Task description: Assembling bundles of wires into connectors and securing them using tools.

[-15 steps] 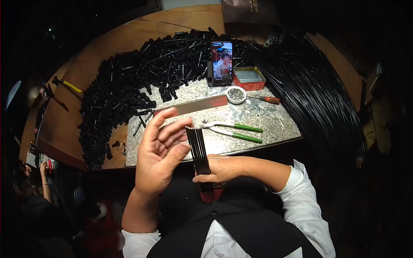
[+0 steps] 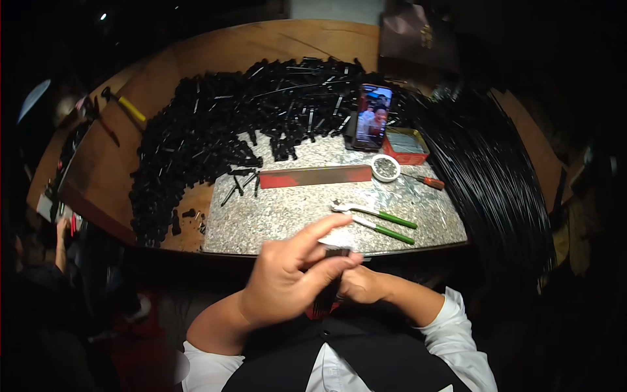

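Note:
A bundle of thin black rods (image 2: 322, 303) stands upright in front of my dark vest, its top end facing up. My right hand (image 2: 363, 285) is closed around the bundle from the right. My left hand (image 2: 287, 277) is at its upper end, thumb across the front and index finger stretched out above; the other fingers are partly hidden, the hand slightly blurred. Just beyond, on the speckled stone slab (image 2: 281, 228), lie green-handled pliers (image 2: 382, 222) with their handles apart. Behind them is a long flat bar (image 2: 315, 178), grey with red patches.
Black tubular pieces (image 2: 215, 117) are heaped along the wooden bench at left and back. A lit phone (image 2: 373, 117) stands by a red tin (image 2: 406, 147), a white bowl (image 2: 386, 168) of small bits and a screwdriver (image 2: 428, 181). Long black rods (image 2: 490, 163) cover the right; a yellow-handled hammer (image 2: 127, 106) lies left.
My left hand has moved right, from open beside the bundle to around its upper end. The bundle's top now sits lower. The whole view has shifted, so the bench appears farther right and lower.

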Demonstrator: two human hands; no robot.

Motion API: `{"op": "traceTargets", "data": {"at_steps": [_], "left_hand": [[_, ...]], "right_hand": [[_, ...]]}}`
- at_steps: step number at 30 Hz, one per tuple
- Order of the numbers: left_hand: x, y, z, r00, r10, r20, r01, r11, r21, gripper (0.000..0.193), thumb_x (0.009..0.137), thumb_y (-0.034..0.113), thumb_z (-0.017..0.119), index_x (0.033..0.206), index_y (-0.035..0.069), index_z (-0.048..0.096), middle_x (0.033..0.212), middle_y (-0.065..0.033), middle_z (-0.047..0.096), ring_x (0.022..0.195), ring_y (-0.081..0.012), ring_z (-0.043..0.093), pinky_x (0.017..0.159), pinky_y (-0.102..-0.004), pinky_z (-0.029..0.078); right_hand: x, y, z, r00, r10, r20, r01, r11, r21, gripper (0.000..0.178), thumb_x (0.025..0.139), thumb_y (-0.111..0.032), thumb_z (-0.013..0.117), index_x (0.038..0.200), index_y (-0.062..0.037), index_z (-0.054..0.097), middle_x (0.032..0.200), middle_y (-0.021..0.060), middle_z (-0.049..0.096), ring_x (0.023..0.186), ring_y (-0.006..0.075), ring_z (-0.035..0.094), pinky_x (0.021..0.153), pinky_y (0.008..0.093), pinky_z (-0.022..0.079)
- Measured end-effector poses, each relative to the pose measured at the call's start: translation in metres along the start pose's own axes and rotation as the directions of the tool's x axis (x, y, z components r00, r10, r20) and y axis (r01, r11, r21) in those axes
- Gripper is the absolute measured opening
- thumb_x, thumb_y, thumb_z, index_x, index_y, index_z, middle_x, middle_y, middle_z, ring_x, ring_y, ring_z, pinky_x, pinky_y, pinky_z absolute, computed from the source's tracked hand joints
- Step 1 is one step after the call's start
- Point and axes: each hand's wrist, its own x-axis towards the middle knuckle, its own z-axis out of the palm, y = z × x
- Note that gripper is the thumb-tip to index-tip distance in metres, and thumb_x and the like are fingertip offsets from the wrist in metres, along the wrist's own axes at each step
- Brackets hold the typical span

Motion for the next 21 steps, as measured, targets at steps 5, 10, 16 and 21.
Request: {"op": "traceTargets", "data": {"at_steps": [5,10,16,21], "left_hand": [[-0.001,-0.011,0.003,0.944,0.293,-0.153,-0.273,0.952,0.14,0.043,0.084,-0.001,0.063,0.125,-0.005,0.049,0.092,-0.0135,0.07,0.083,-0.0152,0.069,0.074,-0.023,0.053],[0.006,-0.012,0.0,0.917,0.386,-0.105,-0.373,0.92,0.119,0.049,0.08,0.001,0.067,0.124,-0.007,0.049,0.109,-0.0196,0.064,0.08,-0.0226,0.07,0.065,-0.0264,0.057],[-0.004,-0.02,0.008,0.919,0.394,-0.002,-0.39,0.91,0.143,0.059,0.079,0.015,0.071,0.125,-0.012,0.045,0.114,-0.0222,0.061,0.083,-0.0212,0.069,0.067,-0.0276,0.055],[-0.023,-0.052,0.002,0.854,0.455,-0.251,-0.498,0.855,-0.147,0.106,0.068,0.054,0.07,0.136,-0.012,0.023,0.129,-0.0279,0.049,0.118,-0.0312,0.052,0.099,-0.0356,0.04]], "right_hand": [[0.011,0.003,0.01,0.98,-0.009,-0.198,0.067,0.955,0.288,0.065,0.096,-0.052,0.03,0.129,0.0015,0.044,0.128,0.0171,0.048,0.118,0.0266,0.049,0.098,0.0371,0.038],[0.012,0.011,-0.001,0.986,-0.037,-0.16,0.097,0.916,0.389,0.046,0.096,-0.038,0.045,0.119,0.0004,0.055,0.118,0.0128,0.058,0.112,0.0235,0.054,0.094,0.0358,0.043],[0.018,0.042,0.021,0.82,0.567,-0.076,-0.055,0.21,0.976,0.012,0.087,-0.014,0.058,0.092,-0.0033,0.06,0.092,0.0093,0.064,0.085,0.0195,0.061,0.076,0.0347,0.048],[0.03,0.026,0.021,0.763,0.167,-0.625,-0.094,0.985,0.147,0.015,0.089,-0.014,0.06,0.087,0.0008,0.059,0.069,0.0066,0.064,0.061,0.0131,0.059,0.056,0.0283,0.047]]}}
